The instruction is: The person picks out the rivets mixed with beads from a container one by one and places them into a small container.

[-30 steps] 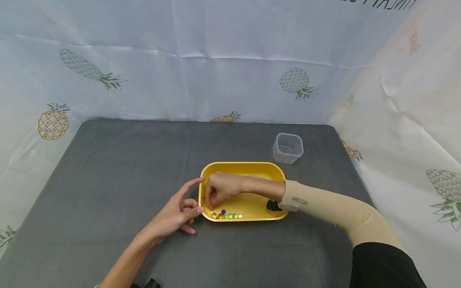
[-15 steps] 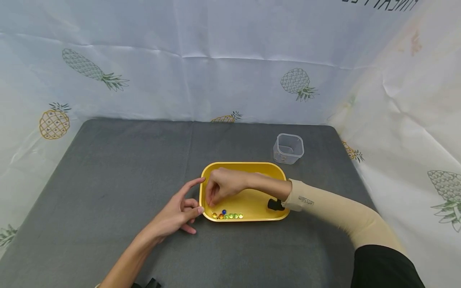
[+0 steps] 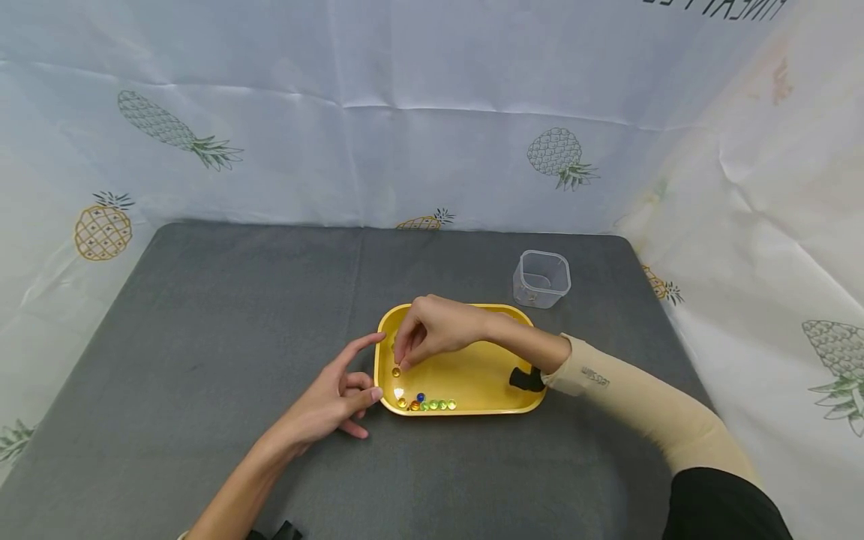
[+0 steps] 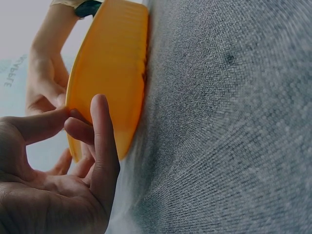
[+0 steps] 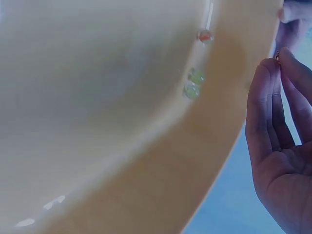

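Observation:
A yellow tray [image 3: 472, 390] lies on the grey table, with my right hand [image 3: 442, 326] over its left part. Thumb and fingertips of that hand pinch a small amber glass marble [image 3: 396, 372], also seen as a tiny bead-like marble [image 5: 277, 57] in the right wrist view. My left hand [image 3: 331, 401] rests its spread forefinger and thumb tips on the tray's left rim. Along the tray's near side sit a blue marble [image 3: 421, 397], amber marbles [image 3: 402, 403] and several green marbles [image 3: 442, 405]. Right-hand fingers hide part of the tray's left end.
A clear square plastic tub [image 3: 541, 281] stands behind the tray's right corner. Grey cloth covers the table [image 3: 236, 300]. A white curtain [image 3: 432, 142] with pineapple prints hangs behind and along the sides.
My right hand has risen and drawn back a little to the right, away from the near-left corner. A marble now shows at its fingertips. The left hand stays put on the rim.

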`<state>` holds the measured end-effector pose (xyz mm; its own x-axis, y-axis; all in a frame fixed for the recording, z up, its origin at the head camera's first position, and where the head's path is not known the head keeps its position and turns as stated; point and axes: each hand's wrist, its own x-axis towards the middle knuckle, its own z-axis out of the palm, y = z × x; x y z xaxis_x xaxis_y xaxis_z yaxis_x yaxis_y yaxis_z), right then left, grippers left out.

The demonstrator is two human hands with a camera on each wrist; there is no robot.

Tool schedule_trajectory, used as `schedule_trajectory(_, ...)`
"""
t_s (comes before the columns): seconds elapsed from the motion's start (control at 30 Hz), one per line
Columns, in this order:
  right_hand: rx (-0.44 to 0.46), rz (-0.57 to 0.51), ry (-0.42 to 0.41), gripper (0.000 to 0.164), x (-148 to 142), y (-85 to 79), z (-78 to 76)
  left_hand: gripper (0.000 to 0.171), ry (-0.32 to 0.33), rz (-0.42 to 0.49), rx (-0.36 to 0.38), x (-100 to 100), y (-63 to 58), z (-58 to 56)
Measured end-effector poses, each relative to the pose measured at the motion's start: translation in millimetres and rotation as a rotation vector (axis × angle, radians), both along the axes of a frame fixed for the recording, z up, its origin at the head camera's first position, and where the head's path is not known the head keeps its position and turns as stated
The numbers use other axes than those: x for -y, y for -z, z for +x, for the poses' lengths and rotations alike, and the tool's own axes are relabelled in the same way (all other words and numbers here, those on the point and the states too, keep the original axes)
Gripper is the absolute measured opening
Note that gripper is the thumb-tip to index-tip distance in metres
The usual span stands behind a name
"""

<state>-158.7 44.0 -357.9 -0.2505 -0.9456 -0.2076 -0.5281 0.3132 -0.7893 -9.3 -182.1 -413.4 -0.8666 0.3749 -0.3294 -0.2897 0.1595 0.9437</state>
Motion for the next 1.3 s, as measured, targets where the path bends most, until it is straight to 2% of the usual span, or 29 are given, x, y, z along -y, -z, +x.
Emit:
schedule_trajectory(0.57,0.029,-0.106,0.133,0.014,-26,-16.2,-11.0,0.079,-0.012,-0.018,0.024,-1,-1.8,-0.9)
schedule_trajectory(0.83,0.035,-0.134,0.222,0.011,-41,-26.4,-15.0,0.079,-0.012,-0.014,0.019,-1,-2.1,-0.5)
schedule_trajectory(1.3,0.030,-0.212,0.395,0.013,-73,-33.3,-25.2,0.079,-0.015,-0.016,0.015,-2,-1.9,-0.6)
